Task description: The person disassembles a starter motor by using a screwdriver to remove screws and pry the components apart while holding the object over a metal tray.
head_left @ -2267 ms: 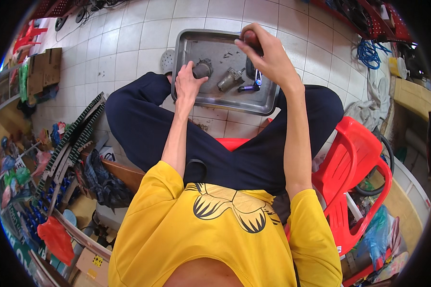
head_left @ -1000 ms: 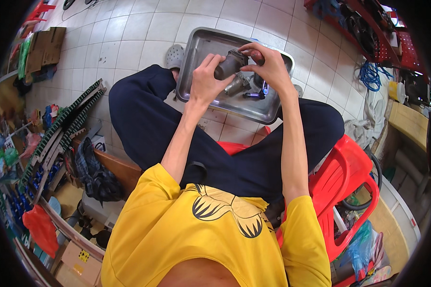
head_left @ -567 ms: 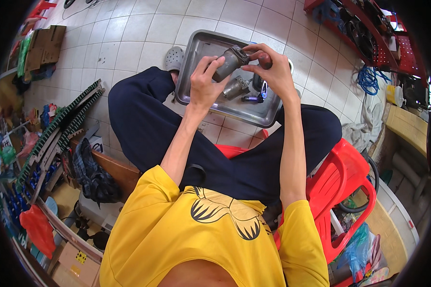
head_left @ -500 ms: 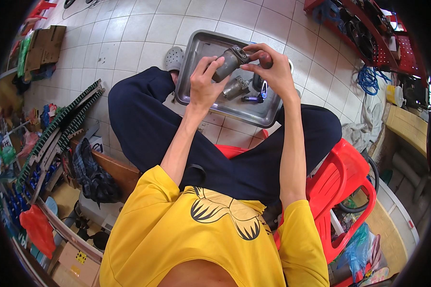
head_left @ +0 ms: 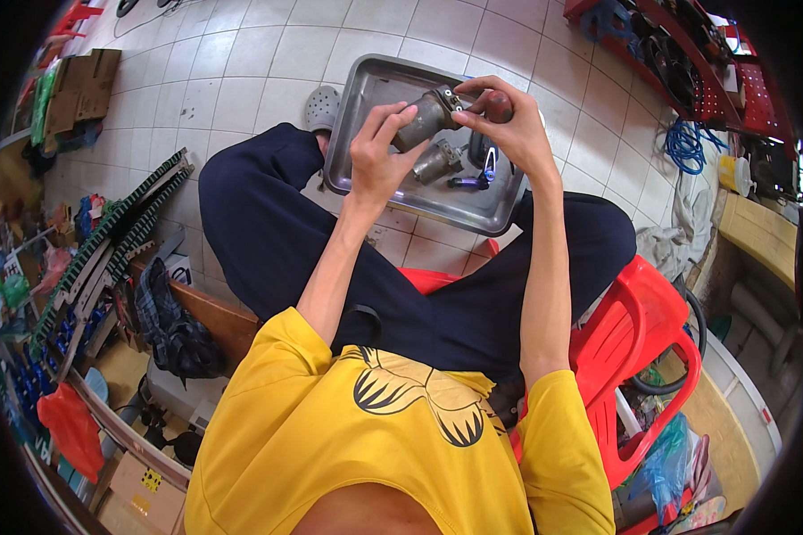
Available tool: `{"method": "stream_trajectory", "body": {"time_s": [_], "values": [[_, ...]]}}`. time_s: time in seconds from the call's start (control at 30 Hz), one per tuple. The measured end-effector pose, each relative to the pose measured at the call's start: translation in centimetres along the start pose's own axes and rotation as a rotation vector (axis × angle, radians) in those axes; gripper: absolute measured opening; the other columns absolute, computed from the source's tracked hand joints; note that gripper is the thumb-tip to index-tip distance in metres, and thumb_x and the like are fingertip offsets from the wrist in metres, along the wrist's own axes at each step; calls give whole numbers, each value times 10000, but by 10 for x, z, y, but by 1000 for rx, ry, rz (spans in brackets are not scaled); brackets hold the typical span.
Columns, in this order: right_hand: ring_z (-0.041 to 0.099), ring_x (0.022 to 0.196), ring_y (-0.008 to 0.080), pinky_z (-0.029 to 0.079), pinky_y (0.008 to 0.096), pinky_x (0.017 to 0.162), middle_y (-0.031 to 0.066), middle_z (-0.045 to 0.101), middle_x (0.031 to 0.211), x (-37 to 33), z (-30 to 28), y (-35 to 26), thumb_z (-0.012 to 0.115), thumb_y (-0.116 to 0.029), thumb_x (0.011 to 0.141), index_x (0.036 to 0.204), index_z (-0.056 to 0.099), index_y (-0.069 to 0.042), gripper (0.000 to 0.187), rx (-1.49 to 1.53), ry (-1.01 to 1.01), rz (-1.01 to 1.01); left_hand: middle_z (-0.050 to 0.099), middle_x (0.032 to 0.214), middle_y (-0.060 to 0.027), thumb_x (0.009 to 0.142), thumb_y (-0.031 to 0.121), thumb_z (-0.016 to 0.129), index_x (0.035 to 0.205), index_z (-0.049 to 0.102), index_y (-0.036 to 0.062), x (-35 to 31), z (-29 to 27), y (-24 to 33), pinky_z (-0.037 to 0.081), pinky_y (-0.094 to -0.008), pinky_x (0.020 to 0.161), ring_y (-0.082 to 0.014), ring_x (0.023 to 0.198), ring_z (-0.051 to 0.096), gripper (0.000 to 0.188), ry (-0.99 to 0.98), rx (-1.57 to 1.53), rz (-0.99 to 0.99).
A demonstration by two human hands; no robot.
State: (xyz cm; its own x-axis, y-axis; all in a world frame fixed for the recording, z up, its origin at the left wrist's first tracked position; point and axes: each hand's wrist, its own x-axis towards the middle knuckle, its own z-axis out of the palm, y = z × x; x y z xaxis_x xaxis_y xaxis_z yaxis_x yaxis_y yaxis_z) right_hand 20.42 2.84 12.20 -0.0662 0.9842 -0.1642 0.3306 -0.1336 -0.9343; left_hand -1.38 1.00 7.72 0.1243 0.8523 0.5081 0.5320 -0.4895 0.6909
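My left hand (head_left: 379, 152) is wrapped round a grey metal cylinder (head_left: 422, 125), which looks like a small motor body, and holds it tilted above a metal tray (head_left: 355, 98). At the cylinder's far right end, near its dark end fitting (head_left: 451, 100), are the thumb and index finger of my right hand (head_left: 513, 134). That hand also holds a tool with a rounded red handle (head_left: 500, 108); its shaft is mostly hidden by my fingers. Beneath, in the tray, lie a second, smaller metal cylinder (head_left: 437, 162) and a dark tool with a bluish shine (head_left: 473, 181).
The tray rests on white floor tiles (head_left: 303, 53) between my legs. A grey clog (head_left: 323, 109) is at its left edge. Beside me on the right stands a red plastic chair (head_left: 638, 312); green-edged metal strips (head_left: 120, 227) and clutter line the left. A red rack (head_left: 687, 80) is at upper right.
My right thumb and index finger have shifted slightly at the cylinder's end, and the red handle sits a little further right. My left hand keeps its grip on the cylinder.
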Motion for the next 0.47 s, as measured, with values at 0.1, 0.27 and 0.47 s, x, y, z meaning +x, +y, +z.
{"method": "stream_trajectory", "body": {"time_s": [0.1,0.27,0.47], "values": [[512,715,95,454,268,675,-30,663,827,2,2,5,948,-223,702,1192,763,-154,528,-58,43,-169,724,1073,-101,687,39,939,1117,701,33,3,4,-3,614,-319,769,-218,952,741,492,17,-130,-93],[558,812,144,518,325,795,-3,716,1043,-2,-1,0,964,-271,650,1321,704,-200,723,-87,-56,-178,726,951,-140,774,26,902,1138,623,-51,4,6,1,609,-320,695,-205,764,738,465,-17,-475,-464],[559,834,152,538,355,858,33,736,1229,-2,1,-1,954,-260,678,1396,650,-209,782,-29,-124,-61,723,942,-186,921,81,778,1164,577,-81,10,-1,-3,608,-318,656,-238,714,739,354,-87,-859,-754]]}}
